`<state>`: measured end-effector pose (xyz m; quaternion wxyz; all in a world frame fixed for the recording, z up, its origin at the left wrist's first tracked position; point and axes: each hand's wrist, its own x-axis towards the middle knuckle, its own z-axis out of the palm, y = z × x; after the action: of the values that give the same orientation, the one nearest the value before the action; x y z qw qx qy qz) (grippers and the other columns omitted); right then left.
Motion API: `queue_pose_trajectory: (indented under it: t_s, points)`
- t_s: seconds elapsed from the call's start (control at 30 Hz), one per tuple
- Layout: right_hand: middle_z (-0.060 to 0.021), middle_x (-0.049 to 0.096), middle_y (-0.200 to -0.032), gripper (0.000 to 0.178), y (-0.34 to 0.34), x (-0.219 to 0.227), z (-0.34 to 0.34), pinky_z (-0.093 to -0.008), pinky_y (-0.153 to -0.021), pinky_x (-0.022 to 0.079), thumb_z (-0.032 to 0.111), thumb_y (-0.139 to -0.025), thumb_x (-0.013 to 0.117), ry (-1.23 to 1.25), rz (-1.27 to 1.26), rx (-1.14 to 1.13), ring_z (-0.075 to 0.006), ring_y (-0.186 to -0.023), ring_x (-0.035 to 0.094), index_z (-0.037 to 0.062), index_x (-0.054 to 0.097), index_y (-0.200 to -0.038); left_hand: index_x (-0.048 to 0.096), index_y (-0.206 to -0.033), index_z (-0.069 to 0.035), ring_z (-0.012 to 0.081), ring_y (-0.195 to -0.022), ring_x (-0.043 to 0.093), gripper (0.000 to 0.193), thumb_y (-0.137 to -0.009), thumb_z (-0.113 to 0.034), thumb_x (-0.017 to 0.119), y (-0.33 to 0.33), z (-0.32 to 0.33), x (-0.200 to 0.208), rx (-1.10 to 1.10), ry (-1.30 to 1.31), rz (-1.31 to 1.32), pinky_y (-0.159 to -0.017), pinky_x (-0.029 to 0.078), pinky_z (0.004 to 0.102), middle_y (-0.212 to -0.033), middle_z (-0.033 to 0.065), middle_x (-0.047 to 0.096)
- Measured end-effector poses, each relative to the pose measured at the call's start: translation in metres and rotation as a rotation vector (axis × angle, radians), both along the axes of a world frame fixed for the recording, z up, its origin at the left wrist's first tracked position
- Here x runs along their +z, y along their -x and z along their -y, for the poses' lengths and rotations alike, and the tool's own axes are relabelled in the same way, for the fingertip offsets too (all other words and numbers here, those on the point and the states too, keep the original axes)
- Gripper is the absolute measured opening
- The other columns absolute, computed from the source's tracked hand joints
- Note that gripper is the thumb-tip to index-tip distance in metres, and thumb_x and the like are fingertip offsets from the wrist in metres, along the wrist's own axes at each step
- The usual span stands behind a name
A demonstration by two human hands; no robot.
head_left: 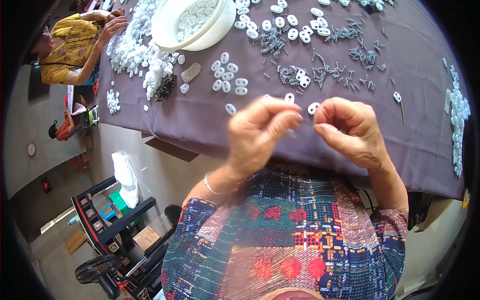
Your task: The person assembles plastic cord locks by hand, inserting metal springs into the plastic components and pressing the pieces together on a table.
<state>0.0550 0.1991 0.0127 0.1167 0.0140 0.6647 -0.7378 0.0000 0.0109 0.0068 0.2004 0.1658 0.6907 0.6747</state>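
Here, the fingers of the left hand are bent, thumb and forefinger close together; blur hides whether they hold anything. The fingers of the right hand curl inward, tips nearly meeting, and I cannot tell if something small sits between. Just beside those tips, a white two-holed piece shows over the tabletop, near grey springs.

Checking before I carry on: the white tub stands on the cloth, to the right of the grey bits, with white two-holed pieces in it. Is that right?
Not quite: the head view shows the tub to the left of the grey bits, not the right. It does stand on the cloth, with white two-holed pieces in it.
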Motion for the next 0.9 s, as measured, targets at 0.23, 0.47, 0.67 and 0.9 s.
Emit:
queue_pose_trajectory:
  t_s: [0.23,0.47,0.67,0.9]
  points:
    - [-0.0078,0.051,-0.067,0.012,0.004,-0.016,0.005,-0.0288,-0.051,0.041,-0.007,-0.071,0.059,-0.62,-0.641,-0.128,-0.0189,-0.056,0.051,-0.0004,0.053,-0.079,0.063,-0.088,-0.001,0.0067,-0.066,0.054,0.015,-0.074,0.003,0.068,0.04,0.02,-0.007,0.214,0.343,-0.653,-0.056,0.042,0.0181,-0.078,0.0015,0.059]
    - [-0.0079,0.049,-0.069,0.018,0.004,-0.03,0.014,-0.0318,-0.05,0.042,-0.004,-0.067,0.065,-0.796,-0.775,-0.016,-0.0233,-0.057,0.051,0.0013,0.056,-0.081,0.063,-0.082,-0.003,0.015,-0.072,0.057,0.017,-0.069,0.004,0.071,0.032,0.052,-0.008,0.204,0.445,-0.566,-0.065,0.046,0.0252,-0.079,0.0051,0.062]
    - [-0.0073,0.049,-0.071,0.021,0.003,-0.029,0.033,-0.0331,-0.052,0.043,0.001,-0.065,0.069,-0.909,-0.742,-0.007,-0.0234,-0.061,0.052,0.0034,0.055,-0.081,0.063,-0.082,-0.003,0.0161,-0.073,0.056,0.016,-0.068,0.003,0.071,0.029,0.063,-0.011,0.266,0.5,-0.604,-0.068,0.045,0.027,-0.079,0.0052,0.062]
    - [-0.0053,0.049,-0.072,0.026,0.002,-0.029,0.065,-0.0334,-0.06,0.045,0.018,-0.064,0.071,-1.082,-0.536,0.051,-0.0212,-0.07,0.053,0.0077,0.052,-0.078,0.064,-0.082,-0.005,0.018,-0.074,0.055,0.017,-0.068,0.002,0.071,0.034,0.057,-0.011,0.233,0.466,-0.691,-0.068,0.044,0.029,-0.078,0.0049,0.062]
